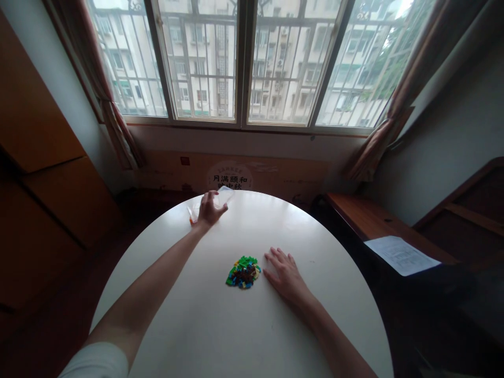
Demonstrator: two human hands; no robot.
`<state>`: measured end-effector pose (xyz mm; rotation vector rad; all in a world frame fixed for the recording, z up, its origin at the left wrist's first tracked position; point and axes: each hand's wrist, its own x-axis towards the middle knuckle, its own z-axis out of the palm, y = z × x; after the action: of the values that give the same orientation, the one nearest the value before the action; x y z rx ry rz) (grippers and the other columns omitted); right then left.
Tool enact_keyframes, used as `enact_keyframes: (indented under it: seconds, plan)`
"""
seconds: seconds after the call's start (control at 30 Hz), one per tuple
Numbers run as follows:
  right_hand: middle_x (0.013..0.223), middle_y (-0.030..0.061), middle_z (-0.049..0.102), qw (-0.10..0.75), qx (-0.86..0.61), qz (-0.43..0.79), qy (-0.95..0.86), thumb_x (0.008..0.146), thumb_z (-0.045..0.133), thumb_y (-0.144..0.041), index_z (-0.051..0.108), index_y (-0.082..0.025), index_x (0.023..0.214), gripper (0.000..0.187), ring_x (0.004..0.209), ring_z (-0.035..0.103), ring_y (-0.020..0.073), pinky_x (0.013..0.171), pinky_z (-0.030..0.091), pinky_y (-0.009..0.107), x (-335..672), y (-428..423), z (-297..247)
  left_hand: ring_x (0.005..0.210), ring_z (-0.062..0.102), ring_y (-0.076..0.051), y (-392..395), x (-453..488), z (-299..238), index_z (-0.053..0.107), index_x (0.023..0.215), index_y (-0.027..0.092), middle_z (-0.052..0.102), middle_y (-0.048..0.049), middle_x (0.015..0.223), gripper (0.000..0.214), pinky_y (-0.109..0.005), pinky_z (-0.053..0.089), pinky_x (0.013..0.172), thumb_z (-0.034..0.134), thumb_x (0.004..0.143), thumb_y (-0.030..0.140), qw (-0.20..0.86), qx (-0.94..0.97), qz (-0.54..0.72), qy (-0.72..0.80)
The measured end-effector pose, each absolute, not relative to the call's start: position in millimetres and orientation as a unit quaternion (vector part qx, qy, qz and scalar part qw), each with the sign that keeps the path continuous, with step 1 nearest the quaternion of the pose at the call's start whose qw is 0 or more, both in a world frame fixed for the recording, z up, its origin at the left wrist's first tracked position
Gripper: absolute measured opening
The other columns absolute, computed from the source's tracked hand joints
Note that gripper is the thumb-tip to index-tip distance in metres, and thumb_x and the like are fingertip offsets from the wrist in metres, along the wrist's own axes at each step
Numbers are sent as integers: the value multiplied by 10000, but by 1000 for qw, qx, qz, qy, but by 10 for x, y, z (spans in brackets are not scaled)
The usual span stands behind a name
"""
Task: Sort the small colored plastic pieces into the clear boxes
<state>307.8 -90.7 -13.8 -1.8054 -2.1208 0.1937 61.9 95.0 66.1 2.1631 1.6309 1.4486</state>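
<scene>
A small heap of green, blue, yellow and brown toy bricks (243, 272) lies near the middle of the round white table (189, 325). My right hand (284, 274) rests flat on the table just right of the heap, fingers spread. My left hand (210, 209) reaches to the table's far edge and closes on a clear plastic container (224, 197) with an orange bit at its left end.
A dark wooden bench (366, 215) with a sheet of paper (400, 255) stands to the right. A cardboard panel with printed characters (230, 178) leans under the barred window (244, 63). A wooden cabinet (43, 173) fills the left side.
</scene>
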Motion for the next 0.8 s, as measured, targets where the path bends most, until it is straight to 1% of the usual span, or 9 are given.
enact_keyframes:
  seconds: [0.07, 0.13, 0.17, 0.23, 0.3, 0.43, 0.57, 0.7, 0.8]
  plan:
    - [1399, 117, 386, 181, -635, 81, -746, 843, 467, -438, 507, -224, 1255, 466, 1325, 276, 287, 1067, 168, 529, 3087, -888, -99, 931, 542, -197, 770, 712, 543, 459, 1043, 184, 547, -65, 1045, 393, -313, 443, 818, 637, 702, 264, 79, 741, 486, 457]
    - [1353, 110, 449, 198, -616, 121, -752, 832, 490, -435, 537, -231, 1222, 442, 1307, 312, 296, 1053, 204, 542, 3103, -853, -14, 908, 559, -190, 597, 780, 379, 468, 1042, 193, 568, -56, 1033, 393, -304, 453, 798, 635, 696, 275, 129, 766, 483, 404]
    - [1310, 100, 499, 214, -596, 152, -759, 832, 492, -432, 542, -235, 1214, 432, 1287, 349, 293, 1043, 242, 535, 3111, -830, 44, 899, 562, -188, 521, 804, 290, 473, 1044, 192, 579, -53, 1019, 400, -304, 452, 793, 639, 691, 277, 145, 770, 484, 390]
    - [1250, 91, 551, 268, -551, 219, -759, 861, 449, -413, 509, -230, 1243, 427, 1179, 487, 249, 985, 378, 450, 3114, -769, 176, 886, 569, -188, 406, 832, 129, 486, 1039, 190, 594, -53, 1003, 412, -306, 452, 777, 656, 674, 277, 173, 765, 489, 382]
    - [1202, 93, 583, 315, -533, 233, -750, 861, 454, -408, 518, -220, 1229, 418, 1064, 568, 231, 910, 454, 408, 3092, -686, 306, 910, 575, -192, 342, 844, 15, 494, 1036, 194, 598, -58, 1025, 413, -305, 453, 763, 665, 668, 272, 212, 748, 498, 384]
    - [1141, 94, 603, 349, -503, 165, -773, 856, 483, -382, 556, -201, 1181, 379, 1039, 569, 226, 919, 445, 393, 2975, -439, 458, 922, 594, -193, 322, 845, -53, 471, 1043, 190, 613, -78, 1037, 455, -316, 469, 770, 697, 664, 299, 335, 714, 494, 366]
    - [1147, 93, 593, 359, -487, 120, -787, 877, 453, -385, 561, -218, 1179, 361, 1075, 542, 228, 939, 422, 400, 2800, -134, 387, 900, 615, -185, 326, 839, -43, 440, 1037, 181, 620, -80, 997, 493, -344, 493, 805, 717, 656, 325, 451, 654, 500, 345]
    - [1148, 86, 591, 369, -480, 123, -787, 881, 448, -382, 590, -229, 1142, 334, 1092, 527, 227, 954, 405, 416, 2660, 75, 202, 956, 605, -204, 324, 831, -54, 427, 1052, 179, 612, -85, 1013, 529, -344, 518, 788, 726, 650, 350, 482, 631, 501, 345]
    - [1144, 79, 592, 368, -473, 150, -786, 874, 458, -393, 588, -233, 1150, 344, 1079, 540, 217, 946, 417, 390, 2634, 110, 123, 989, 597, -218, 342, 823, -75, 434, 1057, 174, 613, -105, 1041, 527, -336, 525, 776, 720, 658, 364, 481, 621, 507, 354]
